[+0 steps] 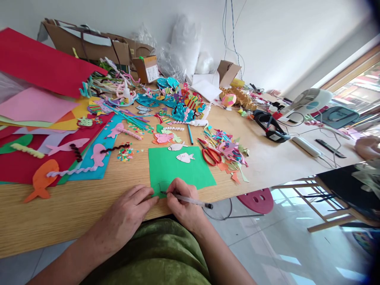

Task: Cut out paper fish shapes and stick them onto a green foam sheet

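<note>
My right hand [184,201] is closed around a pen [192,200] with a black end cap, its tip touching a green paper sheet [190,172] near the front left corner. Faint dark lines show on the sheet by the tip. My left hand [132,206] lies flat with fingers stretched out, fingertips resting on the sheet's corner. Two white paper fish lie at the far side of the sheet: one fish [185,157] on the green, another fish [177,146] across its back edge. Red-handled scissors [211,155] sit just right of the sheet.
Colored paper scraps [224,144] are heaped beside the scissors. Paper fish with twisted pipe cleaners, such as an orange fish [45,180], lie left on stacked colored sheets [99,168]. A blue marker [190,134] lies behind the sheet. Another person's hand [368,146] is at far right.
</note>
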The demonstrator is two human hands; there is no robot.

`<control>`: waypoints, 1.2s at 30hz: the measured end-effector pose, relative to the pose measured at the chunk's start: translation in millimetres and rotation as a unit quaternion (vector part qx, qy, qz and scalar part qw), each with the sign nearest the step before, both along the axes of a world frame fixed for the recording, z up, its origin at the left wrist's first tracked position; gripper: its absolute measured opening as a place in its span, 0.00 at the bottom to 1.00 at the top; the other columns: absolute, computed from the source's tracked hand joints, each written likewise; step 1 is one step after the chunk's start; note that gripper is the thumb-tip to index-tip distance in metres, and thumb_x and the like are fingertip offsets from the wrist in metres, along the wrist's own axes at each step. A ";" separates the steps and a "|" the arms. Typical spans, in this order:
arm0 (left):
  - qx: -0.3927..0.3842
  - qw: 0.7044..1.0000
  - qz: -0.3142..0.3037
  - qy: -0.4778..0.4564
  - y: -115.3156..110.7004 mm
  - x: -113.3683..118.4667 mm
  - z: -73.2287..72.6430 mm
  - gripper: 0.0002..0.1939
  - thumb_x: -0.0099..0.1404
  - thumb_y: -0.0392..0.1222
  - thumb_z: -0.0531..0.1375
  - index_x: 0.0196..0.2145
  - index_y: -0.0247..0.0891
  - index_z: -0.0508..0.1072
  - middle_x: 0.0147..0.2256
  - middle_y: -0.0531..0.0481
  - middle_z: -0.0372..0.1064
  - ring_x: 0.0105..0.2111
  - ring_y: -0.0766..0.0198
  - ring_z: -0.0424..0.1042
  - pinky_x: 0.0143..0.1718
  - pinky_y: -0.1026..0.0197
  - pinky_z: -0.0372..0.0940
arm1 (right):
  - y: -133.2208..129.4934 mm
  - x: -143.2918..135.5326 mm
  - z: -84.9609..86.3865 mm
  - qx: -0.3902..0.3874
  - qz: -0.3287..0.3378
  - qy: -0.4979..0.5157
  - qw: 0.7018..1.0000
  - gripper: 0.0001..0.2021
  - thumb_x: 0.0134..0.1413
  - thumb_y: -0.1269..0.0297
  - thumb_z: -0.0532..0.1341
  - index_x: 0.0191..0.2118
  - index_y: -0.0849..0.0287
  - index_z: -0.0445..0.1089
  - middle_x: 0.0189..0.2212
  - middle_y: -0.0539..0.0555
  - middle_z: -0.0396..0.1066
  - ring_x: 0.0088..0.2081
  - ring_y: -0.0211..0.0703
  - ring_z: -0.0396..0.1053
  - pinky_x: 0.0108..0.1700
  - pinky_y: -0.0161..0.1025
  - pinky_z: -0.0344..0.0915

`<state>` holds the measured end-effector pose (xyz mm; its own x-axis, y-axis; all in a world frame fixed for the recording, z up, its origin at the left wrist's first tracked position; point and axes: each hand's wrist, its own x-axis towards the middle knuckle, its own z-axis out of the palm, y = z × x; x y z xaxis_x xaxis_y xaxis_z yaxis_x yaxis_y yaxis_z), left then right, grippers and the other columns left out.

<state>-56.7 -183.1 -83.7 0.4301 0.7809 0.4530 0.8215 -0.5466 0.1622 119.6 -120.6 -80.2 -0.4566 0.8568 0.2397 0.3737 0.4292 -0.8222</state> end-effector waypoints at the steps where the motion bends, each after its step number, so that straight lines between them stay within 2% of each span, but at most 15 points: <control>1: -0.004 1.000 0.000 -0.002 -0.2 -0.2 -0.5 0.19 0.69 0.29 0.46 0.41 0.37 0.76 0.39 0.46 0.74 0.42 0.60 0.71 0.44 0.59 0.70 | 0.1 0.3 0.1 -0.006 0.005 0.002 1.000 0.04 0.42 0.72 0.51 0.23 0.56 0.58 0.15 0.43 0.55 0.18 0.34 0.52 0.21 0.30 0.48; 5: -0.013 1.000 0.004 -0.004 -1.0 -1.1 -2.4 0.20 0.67 0.27 0.47 0.42 0.37 0.76 0.39 0.46 0.74 0.42 0.60 0.71 0.44 0.58 0.70 | 0.1 1.2 0.9 -0.023 0.016 0.008 1.000 0.04 0.42 0.72 0.52 0.23 0.56 0.59 0.15 0.43 0.55 0.18 0.33 0.52 0.21 0.30 0.48; 11: -0.016 1.000 0.001 -0.008 -0.8 -1.7 -3.2 0.20 0.66 0.27 0.47 0.43 0.38 0.76 0.40 0.46 0.73 0.43 0.61 0.70 0.47 0.58 0.70 | -0.2 -1.3 -1.1 0.001 -0.027 0.008 1.000 0.05 0.49 0.69 0.53 0.25 0.57 0.62 0.15 0.43 0.56 0.18 0.33 0.53 0.21 0.30 0.49; 16: -0.004 1.000 0.001 -0.006 -1.0 -1.0 -2.6 0.19 0.67 0.27 0.47 0.43 0.37 0.76 0.40 0.46 0.74 0.43 0.60 0.71 0.46 0.58 0.70 | 1.7 -4.4 -6.0 0.001 -0.019 0.004 1.000 0.04 0.51 0.68 0.54 0.28 0.57 0.64 0.16 0.44 0.59 0.18 0.34 0.54 0.22 0.30 0.51; 22: -0.005 1.000 0.002 -0.002 -1.2 -1.9 -4.3 0.20 0.66 0.27 0.47 0.43 0.38 0.76 0.40 0.46 0.74 0.43 0.60 0.71 0.47 0.58 0.70 | 0.9 -3.9 -3.6 0.010 -0.021 -0.008 1.000 0.04 0.50 0.69 0.54 0.27 0.56 0.63 0.16 0.44 0.59 0.18 0.34 0.55 0.22 0.30 0.51; 28: -0.021 1.000 0.003 -0.009 -1.1 -2.1 -3.7 0.18 0.66 0.27 0.49 0.43 0.39 0.76 0.40 0.47 0.74 0.43 0.60 0.71 0.46 0.57 0.70 | -1.3 -0.2 0.3 0.000 -0.008 -0.011 1.000 0.04 0.44 0.71 0.52 0.23 0.56 0.59 0.15 0.43 0.56 0.18 0.34 0.53 0.21 0.30 0.48; 36: 0.007 1.000 0.006 -0.005 -1.5 -1.0 -4.6 0.18 0.66 0.26 0.49 0.42 0.37 0.76 0.39 0.46 0.74 0.42 0.60 0.71 0.45 0.59 0.69 | -1.3 1.9 -1.2 -0.025 0.013 0.010 1.000 0.04 0.42 0.72 0.52 0.23 0.56 0.59 0.15 0.43 0.54 0.18 0.33 0.51 0.21 0.30 0.47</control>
